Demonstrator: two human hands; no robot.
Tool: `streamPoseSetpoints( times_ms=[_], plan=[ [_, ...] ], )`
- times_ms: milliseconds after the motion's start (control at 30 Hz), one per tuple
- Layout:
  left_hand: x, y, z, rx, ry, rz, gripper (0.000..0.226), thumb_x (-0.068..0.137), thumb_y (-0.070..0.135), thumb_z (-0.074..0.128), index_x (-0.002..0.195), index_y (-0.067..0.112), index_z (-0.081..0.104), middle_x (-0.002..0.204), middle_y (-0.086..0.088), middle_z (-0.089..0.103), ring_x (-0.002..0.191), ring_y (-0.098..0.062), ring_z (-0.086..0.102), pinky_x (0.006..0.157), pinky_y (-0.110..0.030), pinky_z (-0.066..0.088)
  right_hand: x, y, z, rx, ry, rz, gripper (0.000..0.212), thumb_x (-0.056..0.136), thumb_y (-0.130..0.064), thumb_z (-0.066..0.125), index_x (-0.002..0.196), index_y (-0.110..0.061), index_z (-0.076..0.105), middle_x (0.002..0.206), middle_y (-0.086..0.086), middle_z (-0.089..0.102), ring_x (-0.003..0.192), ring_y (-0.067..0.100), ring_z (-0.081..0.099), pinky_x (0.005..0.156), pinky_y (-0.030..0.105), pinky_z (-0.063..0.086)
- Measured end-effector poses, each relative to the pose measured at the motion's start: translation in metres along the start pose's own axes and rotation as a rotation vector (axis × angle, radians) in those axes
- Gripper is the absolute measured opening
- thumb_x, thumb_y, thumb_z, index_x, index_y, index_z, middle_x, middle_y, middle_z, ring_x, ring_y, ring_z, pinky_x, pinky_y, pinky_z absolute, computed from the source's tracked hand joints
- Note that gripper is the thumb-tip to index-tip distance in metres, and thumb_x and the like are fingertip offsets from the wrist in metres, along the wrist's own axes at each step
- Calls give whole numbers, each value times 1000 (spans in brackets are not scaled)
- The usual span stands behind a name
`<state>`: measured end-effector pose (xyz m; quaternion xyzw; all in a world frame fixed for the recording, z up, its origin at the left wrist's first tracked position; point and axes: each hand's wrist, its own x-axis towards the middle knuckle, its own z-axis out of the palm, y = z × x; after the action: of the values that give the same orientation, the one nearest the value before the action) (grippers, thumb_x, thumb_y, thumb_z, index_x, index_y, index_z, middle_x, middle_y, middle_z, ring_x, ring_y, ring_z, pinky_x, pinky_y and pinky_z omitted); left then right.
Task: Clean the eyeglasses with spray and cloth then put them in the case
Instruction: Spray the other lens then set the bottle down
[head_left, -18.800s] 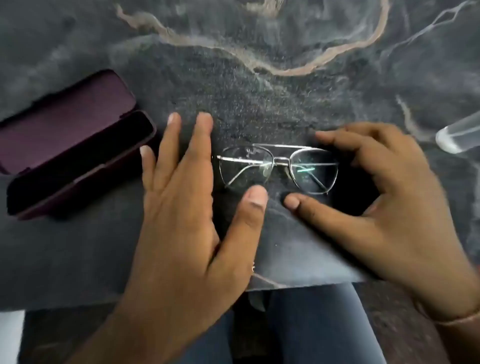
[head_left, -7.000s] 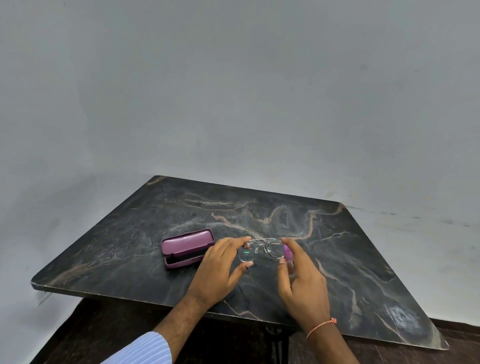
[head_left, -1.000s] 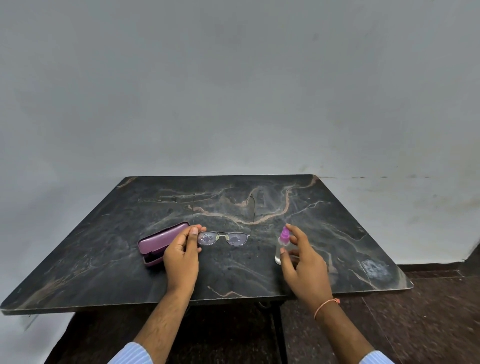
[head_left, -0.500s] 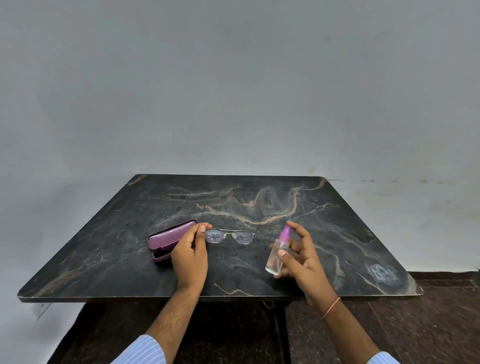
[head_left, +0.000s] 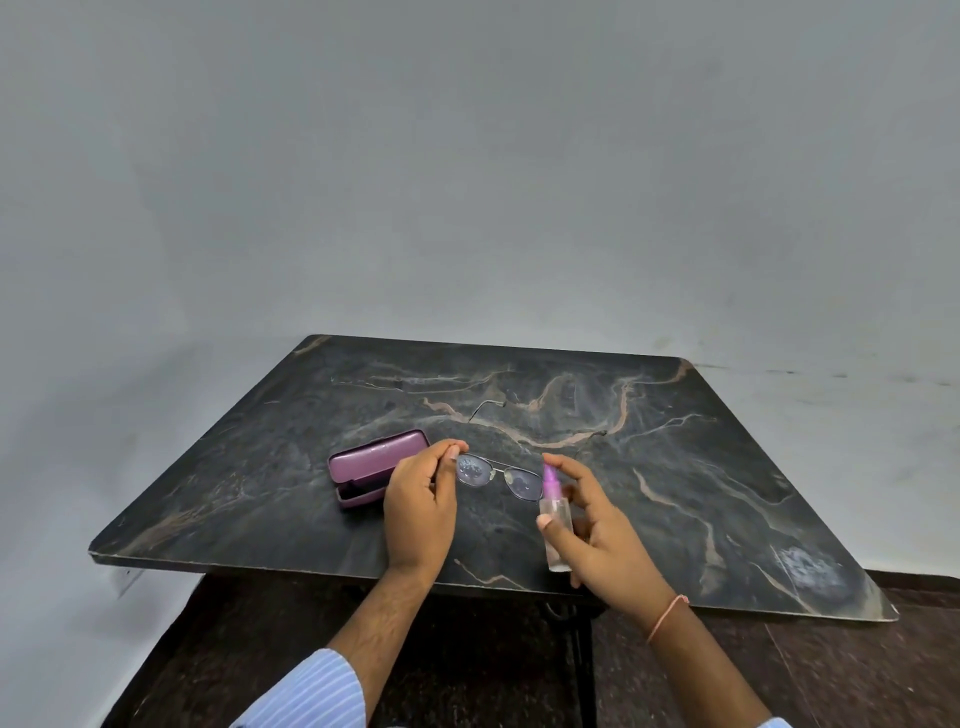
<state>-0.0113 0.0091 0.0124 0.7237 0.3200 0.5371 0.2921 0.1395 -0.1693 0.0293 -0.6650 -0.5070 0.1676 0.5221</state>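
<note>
- The eyeglasses (head_left: 497, 475) are held above the dark marble table (head_left: 675, 467), with the temples unfolded and pointing away from the person.
- The left end of the frame is pinched between the thumb and fingertips of the left hand (head_left: 420, 506); the other fingers are curled in behind them.
- Droplets or mist are seen on both lenses.
- The spray bottle (head_left: 555, 512), clear with a purple top, is gripped in the right hand (head_left: 602, 540), just beside the right lens.
- The thumb is laid across the bottle's body and the forefinger is arched over the purple top; the remaining fingers are wrapped behind the bottle.
- The purple case (head_left: 371, 465) is lying open on the table, just left of the left hand.
- The cloth cannot be made out.
- A thin cord bracelet (head_left: 667, 616) is worn on the right wrist, and striped blue cuffs (head_left: 311, 693) are visible on the sleeves.
</note>
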Motion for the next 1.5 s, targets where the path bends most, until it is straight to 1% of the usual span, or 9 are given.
streamPoseSetpoints(
  times_ms=[100, 333, 533, 667, 833, 1033, 1233, 1400, 1500],
  plan=[
    [0, -1, 0, -25, -3, -13, 22, 112, 25, 64, 120, 19, 84, 111, 14, 80, 107, -5, 70, 94, -23, 56, 3, -10, 6, -217, 25, -18, 62, 98, -40, 57, 153, -59, 35, 104, -17, 70, 92, 8, 68, 78, 26, 50],
    [-2, 0, -2, -97, 13, -32, 38, 109, 45, 55, 120, 23, 84, 111, 20, 79, 108, -5, 72, 94, -23, 57, 8, -23, 20, -317, 97, 41, 59, 93, -36, 45, 148, -56, 40, 88, -20, 67, 79, 6, 64, 66, 25, 40],
    [-1, -3, -1, -82, 13, -35, 24, 111, 28, 62, 120, 21, 84, 112, 16, 81, 108, -4, 72, 95, -18, 55, 8, -23, 28, -399, 180, 19, 54, 86, -37, 47, 139, -47, 49, 75, -19, 64, 70, 8, 62, 60, 24, 39],
    [-1, 0, -2, -77, 13, -20, 26, 111, 30, 61, 119, 20, 84, 112, 15, 81, 109, -4, 72, 95, -19, 56, 10, -17, 30, -452, 224, 48, 51, 83, -40, 49, 133, -47, 50, 63, -12, 58, 65, 8, 60, 54, 25, 38],
    [0, 2, -2, -56, 4, -4, 21, 111, 23, 65, 120, 18, 84, 112, 12, 82, 109, -10, 74, 95, -28, 59, 10, -16, 32, -459, 218, 35, 49, 83, -40, 51, 131, -47, 52, 81, -28, 63, 69, 8, 61, 55, 23, 38],
    [0, 0, -3, -41, -5, 6, 21, 112, 25, 65, 121, 20, 83, 113, 14, 81, 109, -5, 71, 95, -26, 59, 12, -17, 34, -391, 206, 17, 39, 83, -36, 54, 121, -45, 54, 76, -13, 65, 62, 13, 60, 57, 31, 48],
    [0, -1, -1, -49, -1, 7, 20, 112, 24, 66, 119, 22, 84, 112, 20, 79, 109, -4, 71, 96, -25, 57, 11, -21, 31, -367, 224, 18, 49, 85, -38, 50, 131, -51, 51, 78, -21, 66, 69, 9, 63, 59, 22, 41],
    [-1, -1, 0, -57, -2, 2, 20, 111, 24, 66, 120, 21, 84, 111, 19, 79, 110, -3, 71, 96, -27, 58, 14, -27, 31, -245, 203, -2, 58, 88, -36, 47, 140, -61, 46, 67, -12, 64, 57, 8, 58, 55, 17, 40],
    [-1, -2, 0, -63, -10, -1, 21, 111, 24, 66, 120, 22, 84, 112, 19, 79, 110, -3, 70, 96, -29, 59, 19, -32, 38, -187, 167, -10, 52, 89, -34, 48, 135, -58, 51, 70, -4, 66, 54, 8, 54, 54, 18, 41]
  ],
)
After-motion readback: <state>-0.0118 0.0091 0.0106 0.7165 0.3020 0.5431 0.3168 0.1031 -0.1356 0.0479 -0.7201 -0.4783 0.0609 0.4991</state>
